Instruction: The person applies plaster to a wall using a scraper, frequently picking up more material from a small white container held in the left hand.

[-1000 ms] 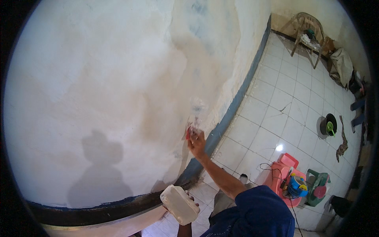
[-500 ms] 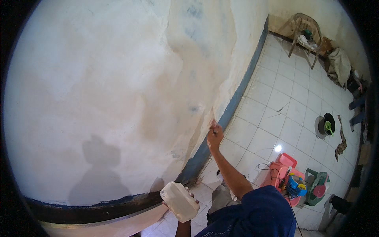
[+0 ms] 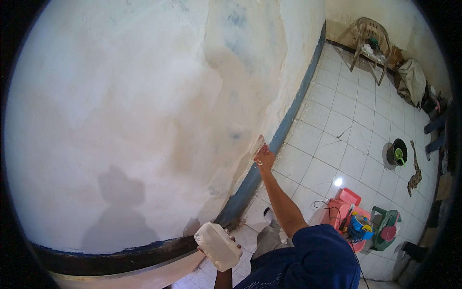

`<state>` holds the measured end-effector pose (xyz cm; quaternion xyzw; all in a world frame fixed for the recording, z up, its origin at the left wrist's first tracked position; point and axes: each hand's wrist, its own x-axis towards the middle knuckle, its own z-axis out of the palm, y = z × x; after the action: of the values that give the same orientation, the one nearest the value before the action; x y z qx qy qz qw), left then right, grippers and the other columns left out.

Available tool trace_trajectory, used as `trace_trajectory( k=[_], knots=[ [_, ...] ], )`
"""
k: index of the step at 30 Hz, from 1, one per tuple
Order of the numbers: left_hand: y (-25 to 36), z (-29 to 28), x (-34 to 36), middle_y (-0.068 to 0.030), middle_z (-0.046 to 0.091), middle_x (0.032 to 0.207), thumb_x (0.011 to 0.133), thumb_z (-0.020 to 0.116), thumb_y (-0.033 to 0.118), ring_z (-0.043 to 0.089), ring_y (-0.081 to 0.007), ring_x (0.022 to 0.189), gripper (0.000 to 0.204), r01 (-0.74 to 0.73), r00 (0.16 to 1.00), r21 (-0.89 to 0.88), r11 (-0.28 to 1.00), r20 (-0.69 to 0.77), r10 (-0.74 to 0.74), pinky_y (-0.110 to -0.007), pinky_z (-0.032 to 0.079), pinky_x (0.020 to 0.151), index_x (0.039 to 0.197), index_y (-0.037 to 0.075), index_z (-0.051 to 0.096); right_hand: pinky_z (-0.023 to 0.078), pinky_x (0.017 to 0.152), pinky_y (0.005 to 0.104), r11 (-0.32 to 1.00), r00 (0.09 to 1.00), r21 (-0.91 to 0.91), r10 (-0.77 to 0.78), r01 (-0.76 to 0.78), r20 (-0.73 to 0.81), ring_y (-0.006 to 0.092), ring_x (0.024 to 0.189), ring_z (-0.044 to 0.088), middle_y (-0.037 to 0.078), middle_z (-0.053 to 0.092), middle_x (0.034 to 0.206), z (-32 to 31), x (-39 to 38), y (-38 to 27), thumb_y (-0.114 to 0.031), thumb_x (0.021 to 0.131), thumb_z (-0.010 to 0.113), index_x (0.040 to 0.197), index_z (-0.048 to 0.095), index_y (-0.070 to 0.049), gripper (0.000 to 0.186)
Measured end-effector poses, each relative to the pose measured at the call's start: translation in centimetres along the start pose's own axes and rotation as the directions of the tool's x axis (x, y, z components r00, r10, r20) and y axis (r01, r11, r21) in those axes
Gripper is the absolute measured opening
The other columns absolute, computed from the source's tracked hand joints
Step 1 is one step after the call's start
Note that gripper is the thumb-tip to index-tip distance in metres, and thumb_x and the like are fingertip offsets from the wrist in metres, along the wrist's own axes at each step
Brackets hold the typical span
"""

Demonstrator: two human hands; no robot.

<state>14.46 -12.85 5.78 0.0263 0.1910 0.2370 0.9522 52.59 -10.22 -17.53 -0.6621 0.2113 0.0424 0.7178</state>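
Observation:
Pressed to the lower wall, a reddish putty knife [image 3: 259, 145] sits in the closed fingers of my right hand [image 3: 265, 159], just above the blue skirting [image 3: 293, 108]. Its blade touches the whitish coat beside a bare, patchy strip of the wall [image 3: 240, 96]. Low in the middle, my left hand [image 3: 233, 238] grips a white rectangular tub [image 3: 219, 246] from behind and below. Pale paste smears the tub's inside and rim. Most of the left fingers are hidden by the tub.
Right of me stand a pink stool [image 3: 339, 207] bearing a blue container [image 3: 361, 226] and a cable, and a green stool [image 3: 386, 230]. Farther off are a black bucket [image 3: 397, 144], a rag [image 3: 415, 173], a chair [image 3: 373, 38] and a sack [image 3: 411, 79] on white tiles [image 3: 332, 149].
My right hand has turned and shifted slightly right along the wall, so the knife blade now shows more plainly. The tub in my left hand has hardly moved.

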Motion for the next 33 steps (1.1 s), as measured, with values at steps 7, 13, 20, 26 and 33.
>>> trace_trajectory(
  k=[7, 13, 20, 26, 33],
  knots=[
    [0.9, -1.5, -0.1, -0.0236, 0.039, 0.138, 0.073, 0.055, 0.080, 0.046, -0.0485, 0.117, 0.100, 0.019, 0.997, -0.069, 0.997, 0.082, -0.014, -0.074, 0.040, 0.085, 0.146, 0.015, 0.031, 0.051, 0.046, 0.0379, 0.969, 0.962, -0.247, 0.089, -0.024, 0.258, 0.0217, 0.042, 0.061, 0.010, 0.061, 0.048, -0.8, -1.0, -1.7, -0.040, 0.094, 0.053, 0.056, 0.064, 0.000, 0.055],
    [0.4, -0.3, 1.4, -0.0211, 0.041, 0.137, 0.071, 0.056, 0.081, 0.048, -0.0448, 0.116, 0.105, 0.060, 0.997, -0.060, 0.996, 0.044, -0.057, -0.070, 0.043, 0.083, 0.146, 0.014, 0.029, 0.050, 0.042, 0.0333, 0.988, 0.969, -0.140, -0.026, 0.062, 0.247, 0.0207, 0.042, 0.062, 0.008, 0.061, 0.048, -1.2, -0.2, -3.6, -0.036, 0.096, 0.053, 0.055, 0.063, 0.000, 0.055],
    [0.9, -0.7, 1.9, -0.0178, 0.046, 0.132, 0.070, 0.057, 0.082, 0.051, -0.0410, 0.110, 0.107, 0.012, 0.999, 0.066, 0.998, 0.044, -0.015, -0.065, 0.045, 0.080, 0.144, 0.010, 0.030, 0.043, 0.032, 0.0352, 0.952, 0.934, 0.218, 0.135, -0.215, 0.332, 0.0246, 0.036, 0.055, 0.013, 0.053, 0.047, -1.6, -3.0, -8.3, -0.025, 0.096, 0.056, 0.052, 0.052, 0.001, 0.052],
    [0.4, 0.8, 2.0, -0.0205, 0.049, 0.125, 0.070, 0.057, 0.081, 0.054, -0.0417, 0.104, 0.105, -0.048, 0.998, 0.117, 0.992, 0.035, 0.044, -0.062, 0.050, 0.077, 0.141, 0.008, 0.033, 0.043, 0.033, 0.0351, 0.945, 0.927, 0.245, 0.122, -0.218, 0.354, 0.0241, 0.038, 0.055, 0.013, 0.053, 0.049, -2.1, -4.1, -10.1, -0.022, 0.095, 0.057, 0.052, 0.053, 0.000, 0.049],
    [0.9, 0.3, 1.8, -0.0222, 0.050, 0.122, 0.071, 0.055, 0.082, 0.056, -0.0424, 0.103, 0.104, -0.063, 0.997, 0.129, 0.990, 0.060, 0.055, -0.062, 0.050, 0.075, 0.140, 0.008, 0.034, 0.045, 0.037, 0.0345, 0.976, 0.954, 0.132, 0.134, -0.174, 0.269, 0.0239, 0.042, 0.059, 0.014, 0.060, 0.055, -1.1, -6.1, -9.5, -0.016, 0.087, 0.064, 0.061, 0.060, 0.006, 0.034]
  ],
)
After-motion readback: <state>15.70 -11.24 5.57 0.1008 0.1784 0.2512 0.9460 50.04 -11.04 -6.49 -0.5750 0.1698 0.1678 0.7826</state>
